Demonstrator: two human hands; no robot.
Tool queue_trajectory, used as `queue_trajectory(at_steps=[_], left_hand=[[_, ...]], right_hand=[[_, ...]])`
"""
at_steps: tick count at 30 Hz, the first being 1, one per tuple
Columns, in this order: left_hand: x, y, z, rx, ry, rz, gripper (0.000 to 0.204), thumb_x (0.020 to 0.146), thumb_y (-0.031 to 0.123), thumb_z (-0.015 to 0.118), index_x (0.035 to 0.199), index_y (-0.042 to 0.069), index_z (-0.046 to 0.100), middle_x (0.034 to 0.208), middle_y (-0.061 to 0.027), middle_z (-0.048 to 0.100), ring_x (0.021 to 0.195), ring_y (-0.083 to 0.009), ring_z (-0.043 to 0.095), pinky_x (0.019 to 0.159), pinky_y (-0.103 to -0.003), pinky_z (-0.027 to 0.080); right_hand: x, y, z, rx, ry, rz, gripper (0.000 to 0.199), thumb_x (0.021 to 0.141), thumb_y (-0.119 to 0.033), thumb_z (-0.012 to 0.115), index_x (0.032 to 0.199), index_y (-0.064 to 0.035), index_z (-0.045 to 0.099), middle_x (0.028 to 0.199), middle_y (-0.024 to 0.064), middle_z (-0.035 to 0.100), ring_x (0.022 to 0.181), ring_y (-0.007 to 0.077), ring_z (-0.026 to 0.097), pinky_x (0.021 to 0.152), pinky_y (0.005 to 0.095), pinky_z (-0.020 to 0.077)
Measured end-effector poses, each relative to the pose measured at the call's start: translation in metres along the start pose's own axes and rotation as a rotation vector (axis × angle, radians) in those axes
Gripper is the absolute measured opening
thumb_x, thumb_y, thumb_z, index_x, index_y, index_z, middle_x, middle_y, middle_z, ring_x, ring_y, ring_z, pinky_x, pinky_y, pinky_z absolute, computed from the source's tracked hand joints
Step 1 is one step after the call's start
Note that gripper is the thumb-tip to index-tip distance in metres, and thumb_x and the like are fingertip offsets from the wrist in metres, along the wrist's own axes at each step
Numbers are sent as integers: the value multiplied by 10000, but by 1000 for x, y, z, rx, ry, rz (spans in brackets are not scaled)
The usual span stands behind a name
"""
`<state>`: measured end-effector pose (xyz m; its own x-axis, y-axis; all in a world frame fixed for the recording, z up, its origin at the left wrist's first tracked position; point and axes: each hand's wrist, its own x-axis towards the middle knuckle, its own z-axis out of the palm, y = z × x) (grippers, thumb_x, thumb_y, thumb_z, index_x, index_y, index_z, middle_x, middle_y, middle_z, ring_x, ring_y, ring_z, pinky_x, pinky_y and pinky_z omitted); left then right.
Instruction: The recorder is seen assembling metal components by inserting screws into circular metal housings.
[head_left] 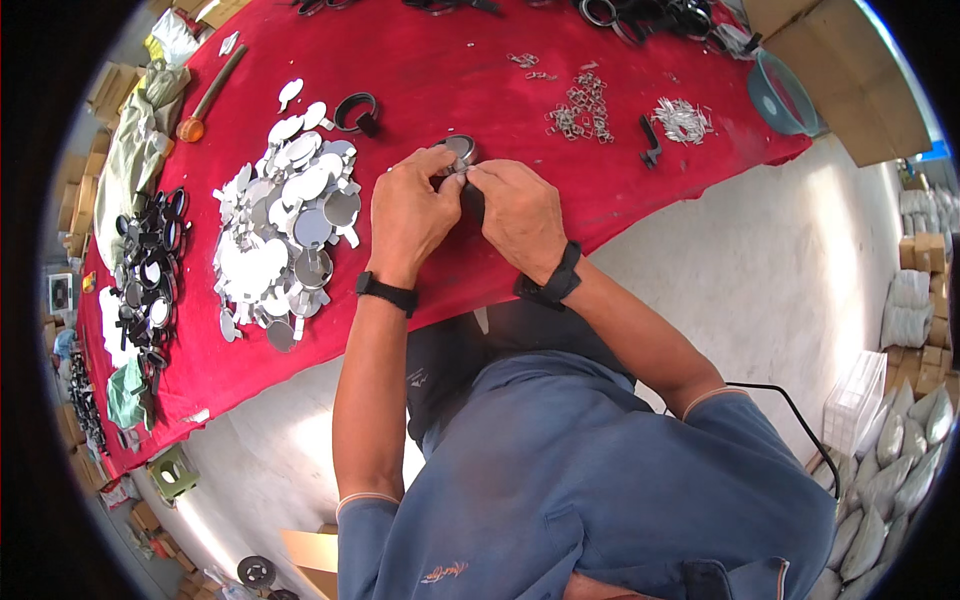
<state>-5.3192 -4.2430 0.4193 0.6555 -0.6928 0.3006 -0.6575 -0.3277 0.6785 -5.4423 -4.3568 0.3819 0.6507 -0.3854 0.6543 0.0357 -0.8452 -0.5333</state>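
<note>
A pale concrete floor (pixel 760 270) runs under a long desk (pixel 430 70) draped in red cloth, with cardboard boxes (pixel 860 80) at the far right and stuffed white sacks (pixel 890 460) heaped at the near right. Nearest the camera, the person's blue shirt fills the lower view, both forearms rising from it toward the desk's near edge. The left hand (pixel 408 215) and right hand (pixel 520 215), each with a black wristband, are closed together, fingertips pinching a small round mirror in a dark frame (pixel 460 150) held just above the cloth; a black part seems to sit between the palms, though the fingers hide how it joins. To the left lies a big pile of loose round mirror discs (pixel 285 230), shiny and unframed, which suggests much of the work is left. Further left, near the desk's edge, a cluster of black-framed mirrors (pixel 150 270) looks like the finished lot, smaller than the loose pile. Just beyond the discs sits a single black ring frame (pixel 355 110), and a tool with an orange handle (pixel 200 115) lies at the far left. Right of the hands, further off, are a scatter of small metal clips (pixel 580 105), a bright heap of metal pins (pixel 682 118) and a black bracket (pixel 650 140). At the far edge more black frames (pixel 650 18) are piled, with a grey-green bowl (pixel 785 95) just off the cloth.
</note>
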Motion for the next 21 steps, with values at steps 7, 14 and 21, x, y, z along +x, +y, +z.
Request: queue_trajectory(at_steps=[7,14,21], left_hand=[[5,10,-4,-6,-61,-126,319,878,127,743,1176,24,788,1202,-193,775,1109,-341,761,1003,-378,580],[4,9,-6,1,-64,-129,314,873,150,747,1160,34,796,1213,-191,771,1091,-345,766,978,-384,586],[1,0,0,-29,-4,-99,293,872,119,743,1151,48,798,1143,-174,791,1020,-324,780,929,-370,587]], right_hand=[[2,-1,1,6,-12,28,222,877,1,658,1082,-7,744,1046,143,742,951,341,725,814,440,599],[12,-2,0,79,-42,145,214,908,-30,652,1102,-3,738,1011,181,739,937,360,722,812,452,596],[-4,-3,-22,154,4,117,169,914,-34,648,1054,-8,740,966,161,736,935,338,715,802,450,597]])
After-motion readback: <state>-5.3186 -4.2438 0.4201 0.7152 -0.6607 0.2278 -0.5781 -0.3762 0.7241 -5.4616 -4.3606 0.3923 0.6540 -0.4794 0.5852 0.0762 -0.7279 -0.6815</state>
